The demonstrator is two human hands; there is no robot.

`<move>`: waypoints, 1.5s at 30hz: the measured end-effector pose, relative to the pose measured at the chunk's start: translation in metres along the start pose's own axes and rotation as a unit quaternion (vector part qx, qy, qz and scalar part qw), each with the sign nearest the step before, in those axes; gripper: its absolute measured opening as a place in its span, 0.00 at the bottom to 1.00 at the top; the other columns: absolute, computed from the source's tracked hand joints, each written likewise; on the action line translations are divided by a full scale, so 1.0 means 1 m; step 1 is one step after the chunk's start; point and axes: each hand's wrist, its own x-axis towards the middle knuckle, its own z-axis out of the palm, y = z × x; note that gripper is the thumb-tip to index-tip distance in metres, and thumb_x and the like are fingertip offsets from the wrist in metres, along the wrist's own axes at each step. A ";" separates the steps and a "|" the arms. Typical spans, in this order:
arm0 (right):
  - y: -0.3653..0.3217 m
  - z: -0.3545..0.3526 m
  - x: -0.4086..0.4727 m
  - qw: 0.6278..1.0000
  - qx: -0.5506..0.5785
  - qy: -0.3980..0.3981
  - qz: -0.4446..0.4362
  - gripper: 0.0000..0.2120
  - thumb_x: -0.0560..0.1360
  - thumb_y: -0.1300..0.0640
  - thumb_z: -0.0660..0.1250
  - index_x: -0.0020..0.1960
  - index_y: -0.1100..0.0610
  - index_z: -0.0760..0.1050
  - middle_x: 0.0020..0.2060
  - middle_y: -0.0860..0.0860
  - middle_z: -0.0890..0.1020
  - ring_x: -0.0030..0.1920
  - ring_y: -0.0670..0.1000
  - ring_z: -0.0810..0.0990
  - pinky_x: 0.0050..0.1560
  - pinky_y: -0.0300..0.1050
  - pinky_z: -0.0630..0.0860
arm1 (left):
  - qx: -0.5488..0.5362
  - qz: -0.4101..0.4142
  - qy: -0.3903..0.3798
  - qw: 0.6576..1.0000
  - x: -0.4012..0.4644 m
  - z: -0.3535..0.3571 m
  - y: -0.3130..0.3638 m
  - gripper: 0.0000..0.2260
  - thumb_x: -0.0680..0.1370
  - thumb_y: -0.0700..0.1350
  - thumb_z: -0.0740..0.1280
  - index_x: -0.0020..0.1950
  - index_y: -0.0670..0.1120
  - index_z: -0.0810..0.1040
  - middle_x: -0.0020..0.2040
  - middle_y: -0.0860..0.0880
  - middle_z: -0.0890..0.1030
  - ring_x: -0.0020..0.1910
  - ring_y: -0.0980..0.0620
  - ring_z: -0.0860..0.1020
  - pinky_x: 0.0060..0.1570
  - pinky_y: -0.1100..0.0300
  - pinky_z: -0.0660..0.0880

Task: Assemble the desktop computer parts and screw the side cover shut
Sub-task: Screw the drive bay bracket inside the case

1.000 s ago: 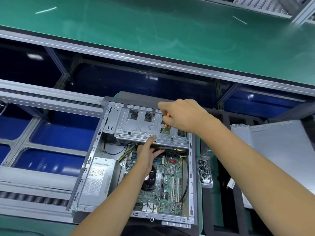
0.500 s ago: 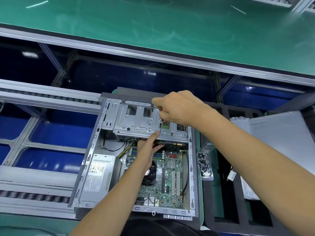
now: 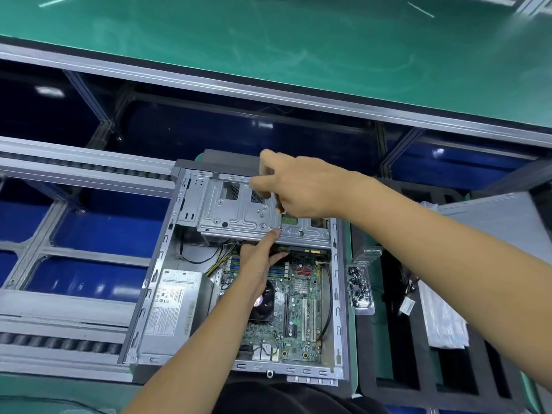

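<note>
Two hands work over the open computer case (image 3: 167,264), whose long axis runs front to back along the conveyor's near edge. The left hand (image 3: 258,261) points its forefinger at the drive cage (image 3: 239,213). The right hand (image 3: 301,186) grips a screwdriver (image 3: 280,210), tip down on the cage. A screw tray (image 3: 360,286) lies beside the case's right edge.
</note>
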 end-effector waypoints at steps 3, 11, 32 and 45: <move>-0.001 -0.004 0.002 0.996 0.076 -0.039 -0.023 0.12 0.74 0.69 0.59 0.51 0.53 0.68 0.47 0.50 0.70 0.39 0.53 0.71 0.32 0.48 0.62 | -0.003 0.003 -0.009 1.000 0.000 0.000 0.000 0.23 0.66 0.50 0.82 0.49 0.36 0.78 0.59 0.45 0.79 0.48 0.53 0.83 0.50 0.50 0.83; 0.003 0.002 -0.002 0.999 -0.009 0.006 0.040 0.10 0.77 0.55 0.62 0.55 0.50 0.62 0.46 0.50 0.69 0.30 0.51 0.69 0.28 0.46 0.59 | 0.003 0.002 -0.021 1.000 0.000 -0.001 0.000 0.31 0.61 0.54 0.82 0.54 0.35 0.77 0.64 0.42 0.78 0.42 0.57 0.86 0.61 0.44 0.79; 0.003 -0.001 0.003 0.995 -0.097 -0.004 0.013 0.03 0.79 0.55 0.58 0.48 0.52 0.63 0.32 0.49 0.71 0.28 0.54 0.69 0.27 0.45 0.60 | 0.008 -0.007 -0.017 1.000 -0.007 0.003 0.005 0.43 0.61 0.55 0.81 0.66 0.32 0.71 0.68 0.44 0.73 0.36 0.64 0.84 0.64 0.43 0.77; -0.002 -0.005 0.006 0.995 -0.092 -0.010 0.021 0.03 0.78 0.56 0.58 0.45 0.52 0.65 0.29 0.48 0.70 0.26 0.51 0.66 0.27 0.44 0.59 | 0.001 -0.015 -0.009 1.000 -0.008 0.002 0.009 0.24 0.72 0.45 0.79 0.59 0.32 0.75 0.63 0.42 0.77 0.53 0.51 0.82 0.52 0.47 0.83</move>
